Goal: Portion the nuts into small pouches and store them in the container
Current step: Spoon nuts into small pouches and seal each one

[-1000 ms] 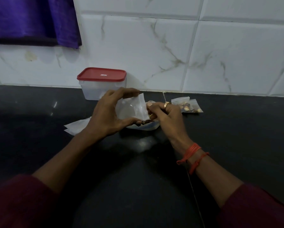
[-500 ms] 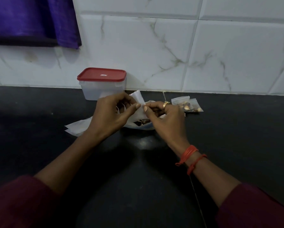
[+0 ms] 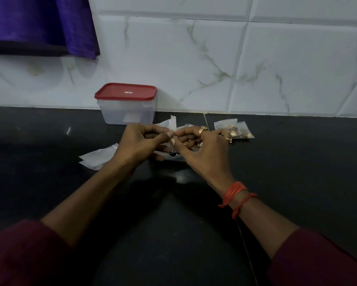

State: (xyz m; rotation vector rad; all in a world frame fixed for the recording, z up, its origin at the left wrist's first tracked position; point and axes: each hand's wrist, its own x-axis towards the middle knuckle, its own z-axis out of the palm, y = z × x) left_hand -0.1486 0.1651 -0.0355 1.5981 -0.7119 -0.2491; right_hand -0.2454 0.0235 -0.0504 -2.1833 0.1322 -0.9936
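pouch sits pinched between left hand and right hand, container behind.

The lidded container stands at the back of the countertop, against the tiled wall. Just before it the left hand and right hand meet on a pouch. Filled pouches lie to their right, empty pouches to their left

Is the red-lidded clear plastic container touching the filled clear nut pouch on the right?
Apart: head view shows bare black counter between container and pouch.
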